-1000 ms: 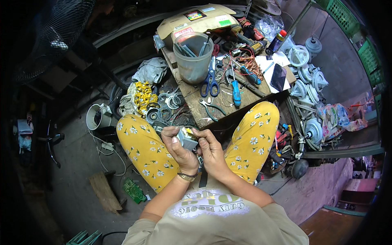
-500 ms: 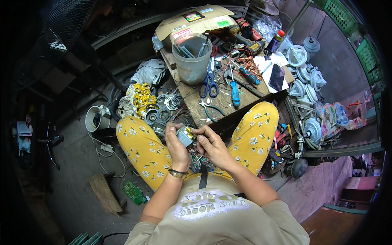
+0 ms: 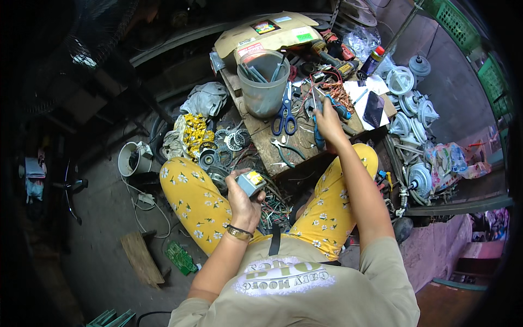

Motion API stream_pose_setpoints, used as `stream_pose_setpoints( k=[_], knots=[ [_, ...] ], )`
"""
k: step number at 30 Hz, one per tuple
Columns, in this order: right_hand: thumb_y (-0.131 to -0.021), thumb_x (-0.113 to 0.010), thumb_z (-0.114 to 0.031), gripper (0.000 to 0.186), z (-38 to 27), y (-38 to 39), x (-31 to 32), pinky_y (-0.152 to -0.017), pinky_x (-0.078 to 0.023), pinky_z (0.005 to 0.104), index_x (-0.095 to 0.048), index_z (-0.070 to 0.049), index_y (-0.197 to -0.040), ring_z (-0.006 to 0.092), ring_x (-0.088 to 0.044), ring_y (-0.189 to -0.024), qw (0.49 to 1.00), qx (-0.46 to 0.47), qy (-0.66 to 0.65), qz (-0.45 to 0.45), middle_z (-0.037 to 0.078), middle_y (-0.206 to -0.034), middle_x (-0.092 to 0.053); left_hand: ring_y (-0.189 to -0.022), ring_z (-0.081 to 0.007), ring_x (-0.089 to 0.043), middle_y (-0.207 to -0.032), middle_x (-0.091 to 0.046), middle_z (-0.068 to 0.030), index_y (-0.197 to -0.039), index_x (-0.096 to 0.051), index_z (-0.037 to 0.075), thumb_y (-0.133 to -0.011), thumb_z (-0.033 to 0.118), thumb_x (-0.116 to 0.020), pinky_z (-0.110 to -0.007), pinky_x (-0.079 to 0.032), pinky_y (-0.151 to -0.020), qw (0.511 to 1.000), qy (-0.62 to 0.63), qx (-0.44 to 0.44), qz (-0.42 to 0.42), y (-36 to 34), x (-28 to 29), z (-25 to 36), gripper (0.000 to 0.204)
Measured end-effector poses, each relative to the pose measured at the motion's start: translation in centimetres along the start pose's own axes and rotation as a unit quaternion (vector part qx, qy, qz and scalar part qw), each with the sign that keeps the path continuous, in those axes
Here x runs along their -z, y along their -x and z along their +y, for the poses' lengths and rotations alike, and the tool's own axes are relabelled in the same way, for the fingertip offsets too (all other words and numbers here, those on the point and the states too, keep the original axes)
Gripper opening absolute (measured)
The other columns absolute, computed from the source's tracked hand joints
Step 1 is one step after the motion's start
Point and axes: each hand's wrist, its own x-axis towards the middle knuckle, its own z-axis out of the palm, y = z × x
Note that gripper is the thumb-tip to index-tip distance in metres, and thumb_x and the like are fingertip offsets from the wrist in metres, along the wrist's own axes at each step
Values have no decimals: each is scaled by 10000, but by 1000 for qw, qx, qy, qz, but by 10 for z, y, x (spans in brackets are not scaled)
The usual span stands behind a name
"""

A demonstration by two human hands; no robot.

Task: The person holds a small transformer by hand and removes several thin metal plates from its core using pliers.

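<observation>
My left hand (image 3: 243, 206) is closed around a small grey box-shaped part (image 3: 248, 186) with a yellow piece on its top, held above my lap. My right arm reaches forward over the wooden workbench (image 3: 262, 143). There my right hand (image 3: 330, 124) has its fingers round a blue-handled screwdriver (image 3: 318, 137), which still lies at the bench; the hand covers part of it. Left of that hand are blue-handled scissors (image 3: 285, 117) and open pliers (image 3: 289, 151). Just beyond it sits another blue-handled tool (image 3: 342, 110).
A plastic bucket (image 3: 262, 101) with grey strips stands on the bench. A dark phone (image 3: 373, 109) lies on white paper, near a spray can (image 3: 372, 61) and copper wire (image 3: 339, 94). Loose wires (image 3: 275, 210) lie between my legs. Pale plastic parts (image 3: 418, 117) are piled at the right.
My right hand has left the grey part and moved forward and right to the screwdriver on the bench. The left hand keeps the part, with its yellow side now turned up more.
</observation>
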Motion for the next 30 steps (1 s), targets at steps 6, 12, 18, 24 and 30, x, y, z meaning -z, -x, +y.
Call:
stream_pose_setpoints(
  k=[6,12,18,24,30],
  knots=[
    [-817,-654,-110,513,-13,-25,7,-970,-429,480,-454,59,-1258,437,-490,-1150,950,144,218,169,260,-1271,-482,-699,-179,-584,-793,-583,-37,-973,-529,116,-928,554,-426,-276,-371,-452,999,-30,29,-33,-2,2,3,452],
    [-692,-640,-109,85,-224,123,76,-537,-546,365,-662,-45,-743,223,-693,-678,831,410,268,-262,102,-731,-671,-614,-147,-582,-763,-595,-40,-953,-551,96,-912,538,-471,-265,-416,-428,965,-202,-149,-71,-56,30,-41,451],
    [-701,-671,-186,134,-277,198,96,-500,-514,369,-640,-61,-738,200,-643,-586,831,500,211,-123,71,-660,-632,-587,-144,-586,-757,-621,-51,-937,-561,104,-927,482,-448,-246,-395,-418,978,-166,72,-102,-30,0,-14,395],
    [-723,-689,-228,180,-280,211,103,-487,-485,390,-594,-75,-725,233,-620,-564,824,510,203,-144,79,-625,-597,-622,-154,-604,-774,-634,-72,-941,-564,109,-929,475,-444,-249,-383,-416,977,-173,92,-85,-32,18,-13,386],
    [-745,-706,-269,243,-275,171,122,-473,-457,412,-548,-88,-711,266,-597,-541,850,482,179,-114,87,-590,-563,-700,-176,-620,-866,-651,-99,-1007,-580,102,-930,469,-452,-353,-459,-503,984,-127,103,-63,-40,36,7,396]
  ],
)
